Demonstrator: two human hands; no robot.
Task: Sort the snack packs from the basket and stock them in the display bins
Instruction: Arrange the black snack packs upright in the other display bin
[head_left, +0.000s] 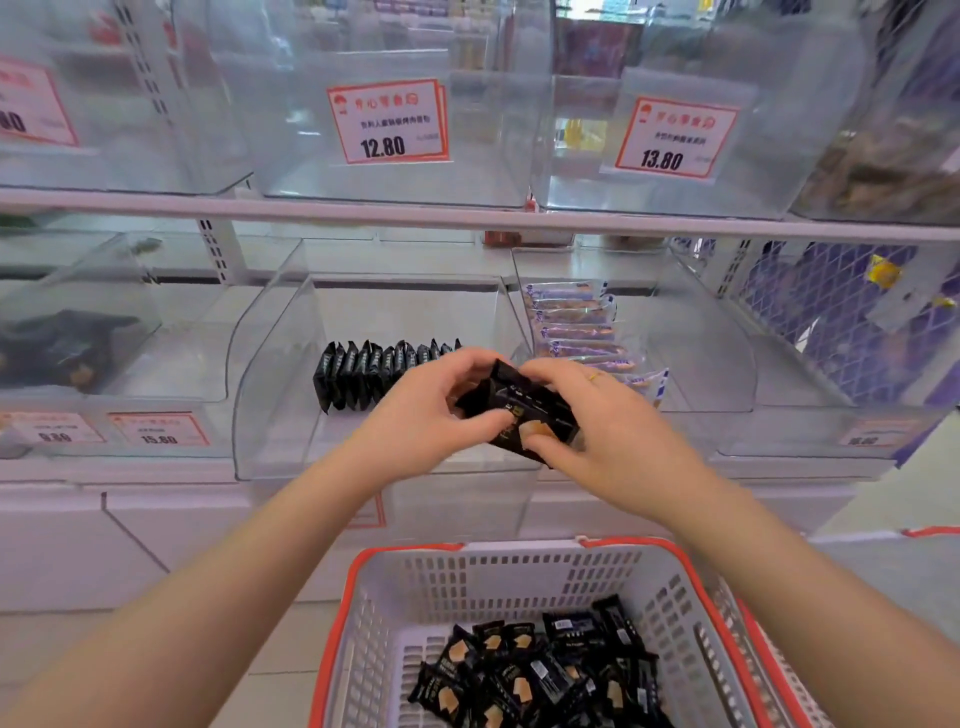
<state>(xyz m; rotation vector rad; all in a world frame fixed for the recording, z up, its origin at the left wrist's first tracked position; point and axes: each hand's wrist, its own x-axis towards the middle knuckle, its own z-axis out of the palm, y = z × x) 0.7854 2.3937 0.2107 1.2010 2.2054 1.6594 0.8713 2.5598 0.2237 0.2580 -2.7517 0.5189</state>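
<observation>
Holding black packs (519, 410) above bin rim (363, 467), both hands (431, 410)

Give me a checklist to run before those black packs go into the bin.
1. Both hands, left hand and right hand, grip the held packs: ok.
2. Middle bin has free floor in front of the row: ok.
3. Row packs match the held ones: ok, both black.
4. Row standing upright: ok.
5. Held packs squared up: cannot tell.
6. Basket still holds packs: ok.
</observation>
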